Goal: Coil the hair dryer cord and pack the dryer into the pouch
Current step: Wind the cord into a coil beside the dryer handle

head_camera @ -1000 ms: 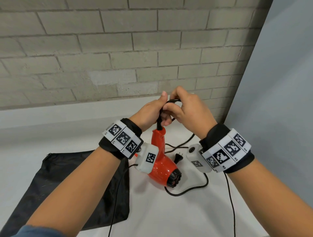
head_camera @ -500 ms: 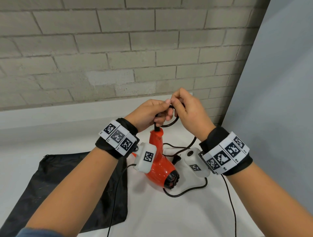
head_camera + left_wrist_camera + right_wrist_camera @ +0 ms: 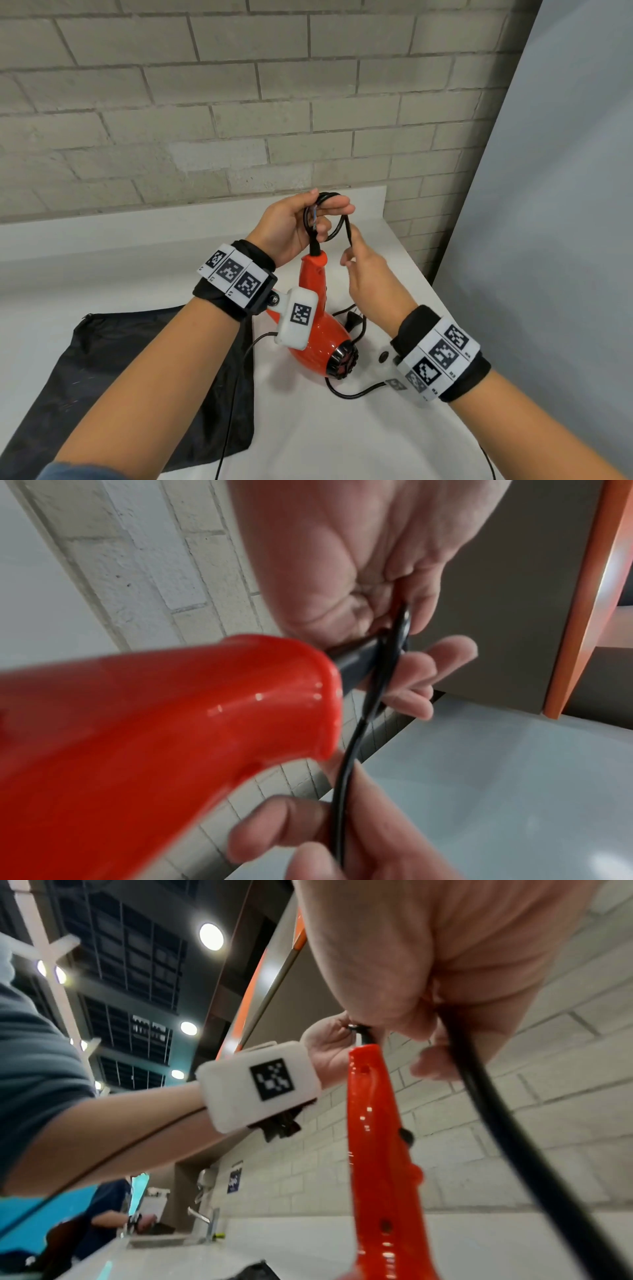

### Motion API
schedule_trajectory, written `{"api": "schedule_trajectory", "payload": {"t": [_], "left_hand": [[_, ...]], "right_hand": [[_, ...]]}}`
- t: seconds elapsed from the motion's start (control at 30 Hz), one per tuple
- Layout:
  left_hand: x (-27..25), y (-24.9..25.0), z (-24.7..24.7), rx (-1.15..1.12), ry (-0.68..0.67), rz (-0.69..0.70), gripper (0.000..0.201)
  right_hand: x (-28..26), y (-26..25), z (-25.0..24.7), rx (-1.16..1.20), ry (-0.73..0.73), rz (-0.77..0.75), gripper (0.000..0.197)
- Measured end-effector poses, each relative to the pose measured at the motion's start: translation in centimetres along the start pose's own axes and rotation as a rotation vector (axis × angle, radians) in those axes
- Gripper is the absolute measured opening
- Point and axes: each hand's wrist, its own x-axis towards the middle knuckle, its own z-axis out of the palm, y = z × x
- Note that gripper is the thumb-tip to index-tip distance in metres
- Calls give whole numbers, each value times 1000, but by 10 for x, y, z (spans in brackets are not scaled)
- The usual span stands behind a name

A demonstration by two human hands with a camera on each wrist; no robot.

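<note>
My left hand [image 3: 289, 228] is clamped on a small loop of cord [image 3: 334, 219], pinched just above the red dryer [image 3: 317, 318], which hangs handle-up over the white table [image 3: 342, 438] (nozzle toward me). My right hand [image 3: 368, 274] pinches the cord just right of the loop. The rest of the cord trails down to the table, its plug [image 3: 354, 317] lying right of the dryer. The black pouch [image 3: 113, 370] lies flat at the near left.
</note>
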Motion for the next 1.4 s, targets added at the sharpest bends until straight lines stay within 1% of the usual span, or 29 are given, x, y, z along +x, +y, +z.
{"api": "schedule_trajectory", "payload": {"t": [0.1,0.2,0.27,0.33,0.4,0.5,0.57,0.63,0.7,0.77,0.83,0.9,0.97,1.0,1.03,1.1,1.17,1.23,1.3,1.37,1.4], "left_hand": [[2,-1,0,-17,-15,-12,60],[2,-2,-1,-12,-46,-35,59],[1,-3,-1,7,-83,-20,54],[0,-5,-2,32,-107,22,45],[0,-7,-4,26,-101,50,43],[1,-7,-6,20,-77,65,43],[0,-6,-7,28,-62,65,46],[1,-5,-7,38,-50,60,48],[1,-4,-6,28,-41,37,51],[1,-3,-5,27,-39,20,48],[0,-3,-4,53,-40,35,40],[-1,-5,-5,76,-36,68,36],[-1,-8,-6,117,-21,106,32],[-2,-9,-5,139,-11,122,30],[-2,-10,-5,153,4,133,29],[-2,-11,-3,178,40,150,31],[-2,-11,0,260,63,176,35],[-4,-11,5,384,83,210,34],[-7,-10,13,480,113,228,33],[-9,-9,18,520,146,237,41],[-10,-7,20,547,161,238,49]], "right_hand": [[-8,-2,4,17,-42,38,65],[-15,-5,7,-2,-76,38,69],[-17,-7,6,-17,-84,43,70],[-18,-10,5,-31,-93,39,70],[-20,-13,4,-22,-96,38,63],[-23,-10,4,64,-74,61,46],[-26,-6,6,54,-89,81,42],[-29,-4,8,-24,-134,79,48],[-31,-6,9,-140,-183,65,60],[-33,-8,8,-240,-223,41,70],[-33,-11,4,-277,-230,-13,73],[-33,-11,0,-326,-218,-60,72],[-31,-12,-5,-405,-183,-97,69],[-29,-12,-7,-439,-137,-120,68],[-28,-12,-9,-457,-62,-173,67],[-24,-10,-12,-464,112,-329,62],[-19,-9,-16,-471,260,-462,54],[-12,-13,-23,-497,307,-556,46],[-5,-18,-30,-503,319,-616,37],[1,-23,-36,-443,314,-636,30],[3,-28,-38,-399,310,-632,25]]}}
